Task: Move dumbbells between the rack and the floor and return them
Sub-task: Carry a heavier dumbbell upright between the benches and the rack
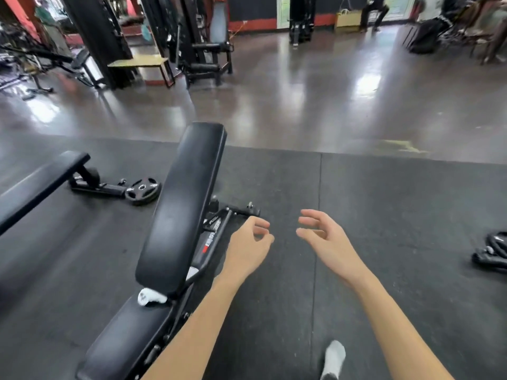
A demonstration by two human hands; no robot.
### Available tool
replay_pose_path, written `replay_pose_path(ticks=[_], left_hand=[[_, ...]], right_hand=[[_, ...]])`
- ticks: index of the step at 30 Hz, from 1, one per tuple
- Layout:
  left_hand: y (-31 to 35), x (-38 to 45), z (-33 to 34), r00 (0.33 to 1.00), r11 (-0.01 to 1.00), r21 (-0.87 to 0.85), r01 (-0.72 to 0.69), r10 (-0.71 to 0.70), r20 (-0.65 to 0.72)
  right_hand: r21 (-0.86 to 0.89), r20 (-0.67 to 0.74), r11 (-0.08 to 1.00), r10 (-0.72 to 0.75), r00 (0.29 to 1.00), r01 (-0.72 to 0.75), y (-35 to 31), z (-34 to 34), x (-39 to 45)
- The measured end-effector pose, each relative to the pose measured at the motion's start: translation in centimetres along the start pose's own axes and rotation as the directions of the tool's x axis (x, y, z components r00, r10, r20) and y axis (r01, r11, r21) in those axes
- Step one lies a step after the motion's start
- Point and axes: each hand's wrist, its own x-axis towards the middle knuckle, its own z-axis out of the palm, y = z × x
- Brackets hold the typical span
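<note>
No dumbbell and no rack show in the head view. Both my hands hang in the air in front of me over the black rubber mat point(397, 229), and neither holds anything. My left hand point(248, 249) has its fingers loosely curled, just right of the bench. My right hand point(325, 237) is a short gap to its right, fingers relaxed and slightly bent, palm turned to the left.
A black adjustable bench point(181, 215) stands at my left with a white cloth point(151, 297) tucked at its hinge. A second bench point(41, 185) and a weight plate point(143, 190) lie further left. Dark gear point(493, 250) sits at the right edge. My socked foot point(333, 359) is below.
</note>
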Motion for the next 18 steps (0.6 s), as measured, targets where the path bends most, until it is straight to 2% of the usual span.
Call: replay_pose_path(ticks=[7, 10, 18], left_hand=[[11.5, 18.9, 7.3, 0.998, 0.999, -0.017, -0.048, 0.047, -0.03], [15.5, 26.5, 10.1, 0.998, 0.998, 0.004, -0.065, 0.065, -0.004], [20.7, 50.2, 13.9, 0.995, 0.996, 0.013, -0.087, 0.087, 0.043]], right_hand=[[-0.001, -0.017, 1.0, -0.007, 1.0, 0.007, -3.3, -12.1, 19.4], [-0.023, -0.007, 1.0, -0.011, 1.0, 0.011, -4.5, -16.3, 27.4], [-0.067, 0.041, 0.997, -0.038, 0.998, 0.04, -6.9, -22.2, 51.7]])
